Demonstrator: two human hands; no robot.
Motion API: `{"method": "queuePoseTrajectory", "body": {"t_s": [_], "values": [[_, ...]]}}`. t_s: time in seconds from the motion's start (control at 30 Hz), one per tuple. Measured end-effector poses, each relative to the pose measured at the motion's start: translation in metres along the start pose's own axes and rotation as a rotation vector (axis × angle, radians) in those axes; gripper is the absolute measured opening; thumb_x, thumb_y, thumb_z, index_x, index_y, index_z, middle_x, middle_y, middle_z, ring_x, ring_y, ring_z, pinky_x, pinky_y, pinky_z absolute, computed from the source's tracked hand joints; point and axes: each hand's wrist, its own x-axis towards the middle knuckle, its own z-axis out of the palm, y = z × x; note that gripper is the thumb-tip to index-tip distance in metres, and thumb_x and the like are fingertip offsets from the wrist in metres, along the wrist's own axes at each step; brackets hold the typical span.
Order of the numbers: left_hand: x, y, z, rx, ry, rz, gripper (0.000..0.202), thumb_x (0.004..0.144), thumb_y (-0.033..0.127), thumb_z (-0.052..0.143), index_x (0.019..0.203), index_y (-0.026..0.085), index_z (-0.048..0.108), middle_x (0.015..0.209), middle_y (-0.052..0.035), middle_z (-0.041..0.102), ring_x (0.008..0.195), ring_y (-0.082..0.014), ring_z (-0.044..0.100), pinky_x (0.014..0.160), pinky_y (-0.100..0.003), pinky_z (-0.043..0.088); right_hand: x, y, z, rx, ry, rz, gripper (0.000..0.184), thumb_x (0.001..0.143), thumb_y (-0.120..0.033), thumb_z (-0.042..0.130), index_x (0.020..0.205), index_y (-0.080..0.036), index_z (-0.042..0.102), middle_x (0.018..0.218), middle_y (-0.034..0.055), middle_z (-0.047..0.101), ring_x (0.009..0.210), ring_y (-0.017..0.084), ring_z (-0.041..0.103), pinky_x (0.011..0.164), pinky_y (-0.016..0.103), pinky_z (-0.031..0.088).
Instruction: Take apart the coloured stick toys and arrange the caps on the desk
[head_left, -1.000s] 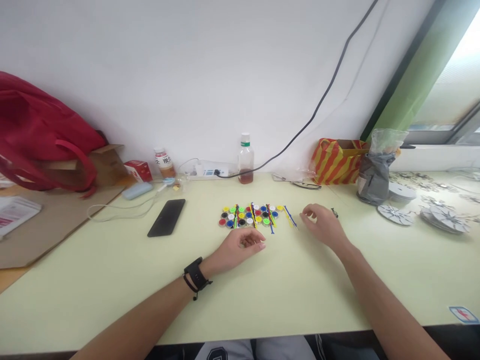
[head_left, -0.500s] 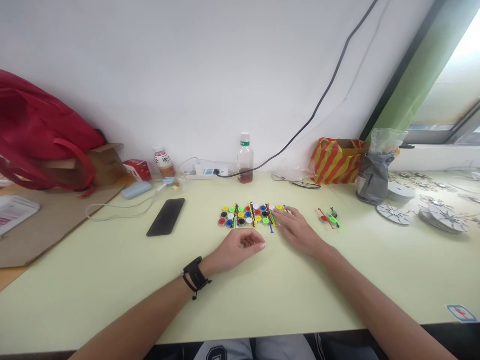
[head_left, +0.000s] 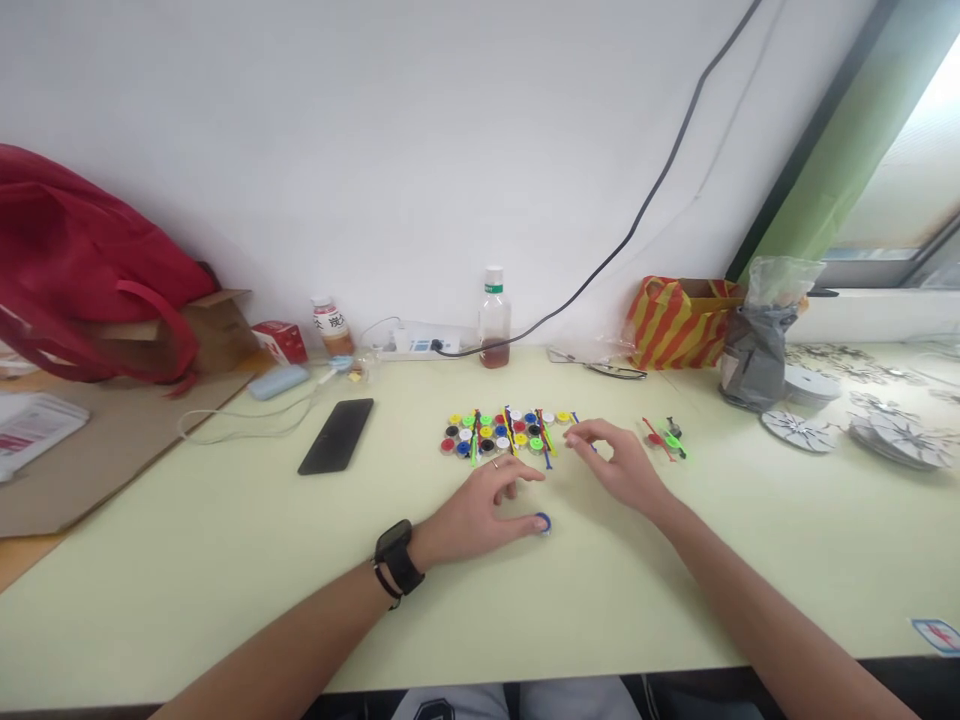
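In the head view, my left hand (head_left: 484,508) is low over the table with fingers apart. Its thumb tip touches a small blue round piece (head_left: 544,522) that stands apart from the others. My right hand (head_left: 622,465) is at the right end of the group, thumb and index tip brought together; anything between them is too small to make out. Rows of small round plastic pieces (head_left: 487,445) in red, yellow, blue, green, black and white sit close together. Thin coloured plastic sticks (head_left: 511,432) lie between their columns. A blue stick (head_left: 576,416) is partly hidden by my right hand.
A few loose sticks and round pieces (head_left: 665,440) lie right of my hand. A black phone (head_left: 336,436) is at left, a bottle (head_left: 494,325) and power strip (head_left: 424,342) by the wall. Stacked grey discs (head_left: 900,440) and a grey bag (head_left: 752,355) stand at right.
My left hand has opened and its thumb has come down and outward; the blue round piece now shows there. My right hand has moved right from the group and its fingers have curled.
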Motion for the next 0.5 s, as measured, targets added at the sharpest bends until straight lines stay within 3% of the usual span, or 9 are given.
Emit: {"method": "queuePoseTrajectory", "body": {"t_s": [0.07,0.2,0.33,0.5], "values": [[-0.001,0.002,0.000,0.015,-0.054,0.044,0.041,0.086,0.042,0.079,0.123,0.027,0.071,0.117,-0.0073,0.064,0.098,-0.0201,0.062,0.087,-0.033,0.052,0.004,0.019,-0.004,-0.145,0.089,0.069,0.021,0.097,-0.035,0.055,0.098,-0.023,0.072,0.099,0.0079,0.076,0.093,0.025,0.069,0.081,0.039,0.054],[-0.001,0.002,0.000,0.043,-0.116,0.089,0.016,0.094,0.035,0.069,0.104,0.024,0.077,0.107,-0.0063,0.067,0.098,-0.0194,0.065,0.092,-0.032,0.050,0.007,0.052,-0.010,-0.340,0.020,0.165,0.023,0.095,-0.030,0.055,0.103,-0.024,0.075,0.097,0.0078,0.074,0.094,0.026,0.067,0.079,0.038,0.051],[0.001,0.000,0.000,0.063,-0.100,0.085,0.015,0.097,0.033,0.066,0.099,0.022,0.076,0.101,-0.0063,0.069,0.093,-0.0188,0.066,0.086,-0.031,0.051,0.009,0.061,-0.009,-0.385,-0.060,0.179,0.026,0.094,-0.025,0.052,0.103,-0.023,0.076,0.101,0.0086,0.073,0.092,0.024,0.066,0.076,0.036,0.049],[0.002,0.000,-0.003,0.033,-0.068,0.078,0.019,0.097,0.036,0.064,0.093,0.022,0.076,0.098,-0.0069,0.072,0.091,-0.0199,0.066,0.082,-0.030,0.051,0.010,0.065,-0.007,-0.424,-0.065,0.135,0.022,0.092,-0.024,0.051,0.097,-0.022,0.073,0.094,0.0076,0.072,0.088,0.024,0.065,0.073,0.036,0.048]]}}
